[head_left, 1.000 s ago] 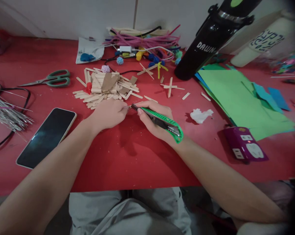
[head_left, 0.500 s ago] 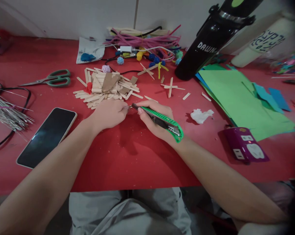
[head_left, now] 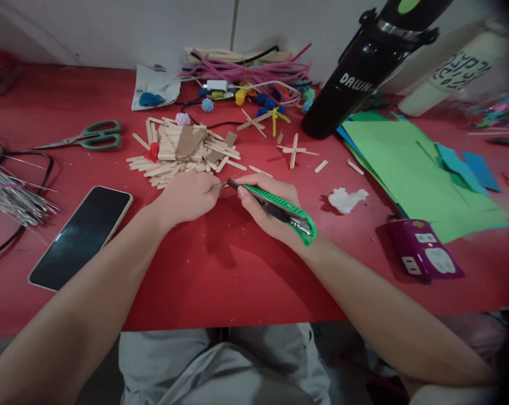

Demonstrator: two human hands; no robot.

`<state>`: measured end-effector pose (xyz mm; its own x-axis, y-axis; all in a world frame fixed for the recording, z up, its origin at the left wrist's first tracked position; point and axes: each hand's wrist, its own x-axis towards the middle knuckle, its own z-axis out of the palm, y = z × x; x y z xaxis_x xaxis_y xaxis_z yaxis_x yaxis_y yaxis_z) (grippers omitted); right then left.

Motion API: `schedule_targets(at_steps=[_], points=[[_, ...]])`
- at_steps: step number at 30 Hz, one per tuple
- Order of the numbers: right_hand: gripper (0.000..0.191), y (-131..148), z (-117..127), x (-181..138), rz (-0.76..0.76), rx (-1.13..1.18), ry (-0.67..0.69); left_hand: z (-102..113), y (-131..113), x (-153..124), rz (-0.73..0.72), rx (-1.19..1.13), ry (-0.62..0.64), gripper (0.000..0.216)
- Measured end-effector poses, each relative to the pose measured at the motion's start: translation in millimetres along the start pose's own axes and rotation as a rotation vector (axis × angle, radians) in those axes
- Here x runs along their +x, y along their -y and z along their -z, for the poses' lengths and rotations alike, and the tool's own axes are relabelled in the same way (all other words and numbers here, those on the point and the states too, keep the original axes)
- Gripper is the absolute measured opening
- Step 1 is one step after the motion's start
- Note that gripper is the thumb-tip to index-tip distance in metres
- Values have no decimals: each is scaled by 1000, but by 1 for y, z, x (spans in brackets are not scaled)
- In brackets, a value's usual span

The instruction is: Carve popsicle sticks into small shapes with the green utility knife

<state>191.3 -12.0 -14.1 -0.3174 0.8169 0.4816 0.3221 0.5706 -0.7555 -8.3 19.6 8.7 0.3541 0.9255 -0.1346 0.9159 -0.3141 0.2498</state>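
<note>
In the head view my right hand [head_left: 267,209] is closed around a green box cutter [head_left: 282,205], its front end pointing left. Facing it, my left hand [head_left: 193,194] is closed with fingertips pinched close to the cutter's tip. Whatever sits between those fingertips is small and mostly covered by them. Just behind my left hand lies a heap of wooden craft sticks [head_left: 182,149] with brown cardboard pieces on top. Two crossed-stick shapes lie beyond my right hand, the nearer stick cross [head_left: 294,150] beside some short cut stick ends [head_left: 320,166].
Scissors [head_left: 89,136], a phone [head_left: 81,236] and a wire bundle [head_left: 16,191] lie on the left. A black bottle [head_left: 347,84] stands behind on the right, near green paper sheets [head_left: 410,169]. A purple power adapter [head_left: 423,250] and crumpled tissue [head_left: 347,199] sit right of my hand.
</note>
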Motion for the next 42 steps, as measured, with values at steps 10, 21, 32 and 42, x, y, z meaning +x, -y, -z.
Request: schedule_targets(at_steps=[10, 21, 32, 42], points=[[15, -3, -1, -2, 10, -24, -14, 1, 0, 0, -1, 8, 0, 35], [17, -3, -1, -4, -6, -9, 16, 3, -1, -1, -4, 12, 3, 35], [24, -3, -2, -2, -90, 29, -98, 5, -3, -1, 15, 14, 18, 34], [10, -12, 0, 3, -117, 144, -101, 9, -1, 0, 36, -155, 38, 29]])
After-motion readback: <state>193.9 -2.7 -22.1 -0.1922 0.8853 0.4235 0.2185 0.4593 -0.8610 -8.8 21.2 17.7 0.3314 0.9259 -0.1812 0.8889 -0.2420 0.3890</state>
